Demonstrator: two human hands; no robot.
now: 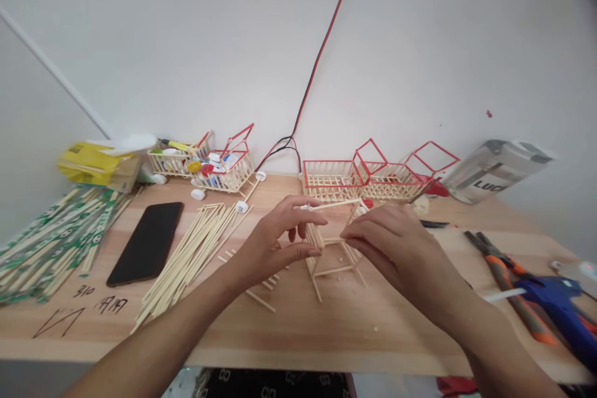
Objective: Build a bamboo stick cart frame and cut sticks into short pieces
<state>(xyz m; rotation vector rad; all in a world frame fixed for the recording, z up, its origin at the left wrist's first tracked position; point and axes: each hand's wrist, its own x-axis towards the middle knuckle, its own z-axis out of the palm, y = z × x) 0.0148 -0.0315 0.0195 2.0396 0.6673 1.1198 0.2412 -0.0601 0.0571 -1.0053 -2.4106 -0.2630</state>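
Observation:
A small frame of pale wooden sticks (pixel 333 272) stands on the table between my hands, its upper part partly covered by them. My left hand (pixel 275 239) is curved around its left side, thumb and fingers on either side of the upright sticks. A stick (pixel 338 203) with a whitish end runs across the top near the left fingers. My right hand (pixel 396 242) is closed at the frame's right side, fingertips pressed together; what they pinch is hidden. Loose sticks (pixel 191 255) lie in a pile left of my left hand, with short cut pieces (pixel 261 301) beside it.
Small stick-built carts with red trim (pixel 331 177) stand along the wall; a filled cart (pixel 228 171) is further left. A black phone (pixel 147 242) and wrapped sticks (pixel 60 242) lie left. Pliers (pixel 508 286), a blue glue gun (pixel 555 305) and a clear bag (pixel 497 171) are right.

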